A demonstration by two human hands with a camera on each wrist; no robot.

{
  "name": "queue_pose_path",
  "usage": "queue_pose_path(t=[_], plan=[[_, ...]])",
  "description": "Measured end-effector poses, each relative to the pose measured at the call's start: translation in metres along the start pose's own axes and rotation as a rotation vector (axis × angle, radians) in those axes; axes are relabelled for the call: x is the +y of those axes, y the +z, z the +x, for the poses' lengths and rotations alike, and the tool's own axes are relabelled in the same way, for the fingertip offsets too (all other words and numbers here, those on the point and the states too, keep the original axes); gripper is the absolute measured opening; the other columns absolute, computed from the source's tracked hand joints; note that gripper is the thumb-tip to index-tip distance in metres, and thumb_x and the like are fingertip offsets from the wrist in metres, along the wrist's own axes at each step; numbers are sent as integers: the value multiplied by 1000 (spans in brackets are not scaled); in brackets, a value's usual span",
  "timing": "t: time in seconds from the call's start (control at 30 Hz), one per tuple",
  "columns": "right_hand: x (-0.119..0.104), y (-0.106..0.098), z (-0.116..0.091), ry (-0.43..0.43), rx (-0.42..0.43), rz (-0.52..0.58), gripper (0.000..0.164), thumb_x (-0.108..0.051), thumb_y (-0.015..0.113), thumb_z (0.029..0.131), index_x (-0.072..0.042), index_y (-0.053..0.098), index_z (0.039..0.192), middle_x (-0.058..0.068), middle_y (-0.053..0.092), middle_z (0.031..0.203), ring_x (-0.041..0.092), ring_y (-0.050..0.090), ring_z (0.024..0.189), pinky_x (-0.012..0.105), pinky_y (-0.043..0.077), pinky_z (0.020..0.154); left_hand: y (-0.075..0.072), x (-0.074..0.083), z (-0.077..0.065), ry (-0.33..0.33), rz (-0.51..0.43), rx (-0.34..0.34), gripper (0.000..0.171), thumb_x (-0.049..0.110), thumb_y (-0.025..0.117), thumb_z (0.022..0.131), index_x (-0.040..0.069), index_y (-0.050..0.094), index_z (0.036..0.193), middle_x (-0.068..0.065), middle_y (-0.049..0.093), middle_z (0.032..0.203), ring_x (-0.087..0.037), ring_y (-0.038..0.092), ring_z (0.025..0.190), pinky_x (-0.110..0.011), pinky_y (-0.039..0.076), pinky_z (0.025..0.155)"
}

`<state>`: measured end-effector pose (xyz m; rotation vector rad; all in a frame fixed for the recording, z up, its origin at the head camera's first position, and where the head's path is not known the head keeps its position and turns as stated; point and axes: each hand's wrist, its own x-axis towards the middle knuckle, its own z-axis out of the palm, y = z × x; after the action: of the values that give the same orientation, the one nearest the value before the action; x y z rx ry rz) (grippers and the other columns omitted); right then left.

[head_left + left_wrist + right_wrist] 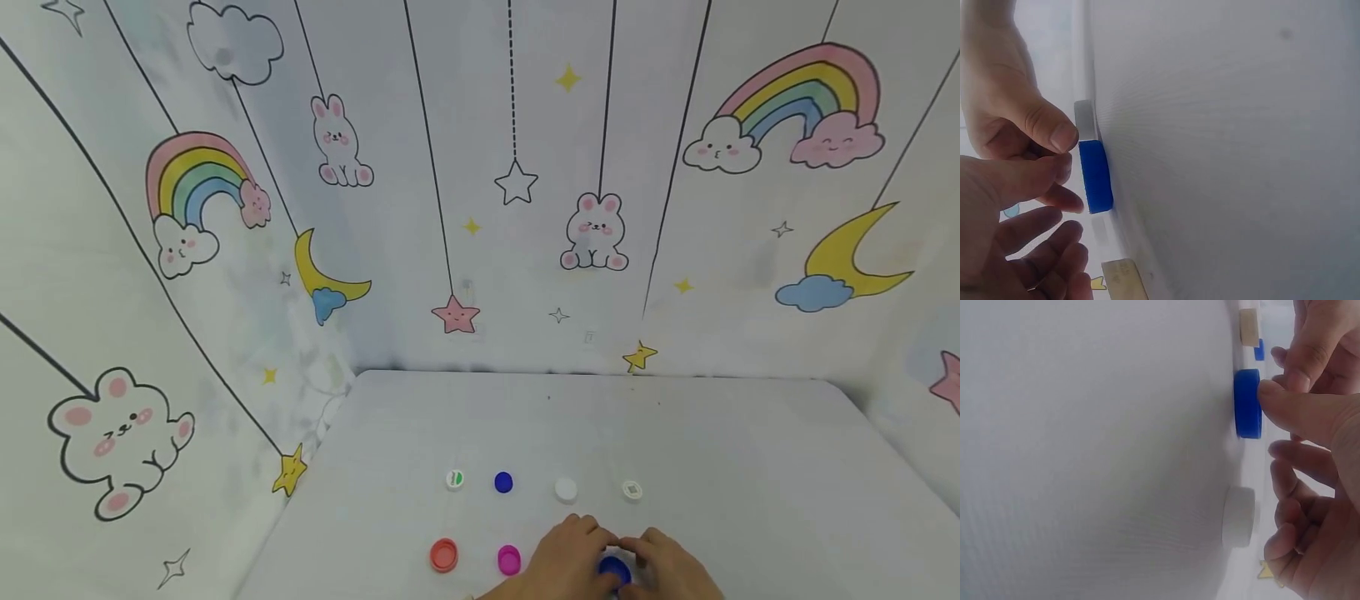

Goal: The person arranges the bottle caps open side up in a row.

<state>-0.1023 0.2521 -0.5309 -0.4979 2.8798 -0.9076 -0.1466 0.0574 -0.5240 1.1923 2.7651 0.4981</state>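
A blue bottle cap (615, 570) lies on the white table near its front edge, between the two hands. My left hand (570, 554) is on its left side and my right hand (667, 562) on its right, with the index fingertips close together above its far rim. In the right wrist view the right thumb (1279, 403) appears at the edge of the blue cap (1247, 404). The left wrist view has the left thumb (1041, 176) close to the cap (1095, 177), fingers loosely bent. Neither hand visibly grips it; the wrists partly hide the contact.
Behind the hands is a row of small caps: green-and-white (454, 478), blue (504, 482), white (566, 490) and a marked white one (632, 491). To the left lie a red cap (443, 555) and a pink cap (509, 560). A patterned curtain (517, 250) hangs behind the table.
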Motion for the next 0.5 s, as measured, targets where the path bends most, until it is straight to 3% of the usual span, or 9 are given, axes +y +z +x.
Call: queue_pose_path(t=[0.23, 0.4, 0.5], plan=[[2, -11, -4, 143, 27, -12, 51, -32, 84, 71, -11, 68, 114, -6, 50, 88, -1, 41, 72, 22, 41, 58, 3, 4, 5, 60, 40, 85, 34, 41, 72, 86, 28, 66, 117, 17, 60, 105, 3, 49, 92, -13, 39, 73], [11, -17, -9, 165, 32, -70, 52, -36, 85, 70, -14, 68, 114, -6, 55, 96, 5, 52, 83, 23, 46, 65, 7, 7, 10, 53, 4, 49, 36, 44, 71, 87, 30, 64, 119, 18, 59, 109, 2, 49, 97, -15, 41, 78], [15, -19, -13, 181, 39, -85, 56, -36, 87, 68, -14, 67, 115, -5, 57, 99, 14, 58, 89, 30, 52, 72, 8, 10, 13, 59, -13, 18, 37, 45, 70, 88, 30, 64, 121, 18, 59, 109, 2, 50, 99, -15, 42, 80]])
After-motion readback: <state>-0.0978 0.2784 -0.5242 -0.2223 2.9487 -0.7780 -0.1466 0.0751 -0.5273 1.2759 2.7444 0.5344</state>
